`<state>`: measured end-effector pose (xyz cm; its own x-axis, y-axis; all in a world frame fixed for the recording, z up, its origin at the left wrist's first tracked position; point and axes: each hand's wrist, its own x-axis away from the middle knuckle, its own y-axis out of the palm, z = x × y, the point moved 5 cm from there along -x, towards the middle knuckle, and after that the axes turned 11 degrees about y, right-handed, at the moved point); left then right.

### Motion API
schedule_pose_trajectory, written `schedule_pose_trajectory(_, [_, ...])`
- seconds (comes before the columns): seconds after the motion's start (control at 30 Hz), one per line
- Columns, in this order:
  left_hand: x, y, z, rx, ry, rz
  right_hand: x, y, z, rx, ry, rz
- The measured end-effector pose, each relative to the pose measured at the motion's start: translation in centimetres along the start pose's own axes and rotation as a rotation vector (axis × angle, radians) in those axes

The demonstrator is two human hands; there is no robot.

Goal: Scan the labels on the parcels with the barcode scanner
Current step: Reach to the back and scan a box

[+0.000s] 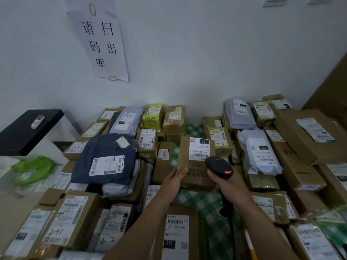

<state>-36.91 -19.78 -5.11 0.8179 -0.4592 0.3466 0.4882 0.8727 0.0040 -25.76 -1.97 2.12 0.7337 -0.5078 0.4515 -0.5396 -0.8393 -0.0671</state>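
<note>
My bench (199, 201) is crowded with parcels (105, 162), and nothing shows which are already scanned, so I judge most of the work remains. 1 brown box (195, 173) is raised at the middle, tilted toward me. My left hand (174, 182) grips its near edge; my right hand (227, 186) wraps the scanner (218, 167), whose nose sits just beside the box's label (199, 149).

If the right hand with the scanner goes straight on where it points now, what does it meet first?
Probably the brown box in the left hand, near its label: the right hand aims the scanner there, though depth is unclear.
</note>
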Motion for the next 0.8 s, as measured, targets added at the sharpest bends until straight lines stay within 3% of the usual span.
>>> schedule_pose_trajectory(0.1, [-1.2,0.0,-0.3,0.042,-0.065,0.004,-1.2,0.9,0.1,-0.018,0.019,-0.028])
schedule_pose_trajectory(0.3, [-4.7,-3.7,0.4,0.011,-0.036,0.187,-4.2,1.8,1.1,0.002,0.092,-0.024])
schedule_pose_trajectory(0.5, [-9.0,-2.9,0.1,-0.084,-0.129,0.067,-7.2,1.9,2.0,0.027,0.135,0.009])
schedule_pose_trajectory(0.63, [-11.2,-1.7,-1.2,-0.118,-0.165,0.122,-8.7,1.1,2.9,0.049,0.160,0.051])
schedule_pose_trajectory(0.7, [-11.9,-1.7,-1.5,-0.260,-0.136,0.152,-9.4,0.6,3.3,0.050,0.167,0.072])
schedule_pose_trajectory(0.8, [-12.9,-1.8,-1.2,-0.692,0.022,0.190,-9.9,0.0,3.7,0.033,0.187,0.086])
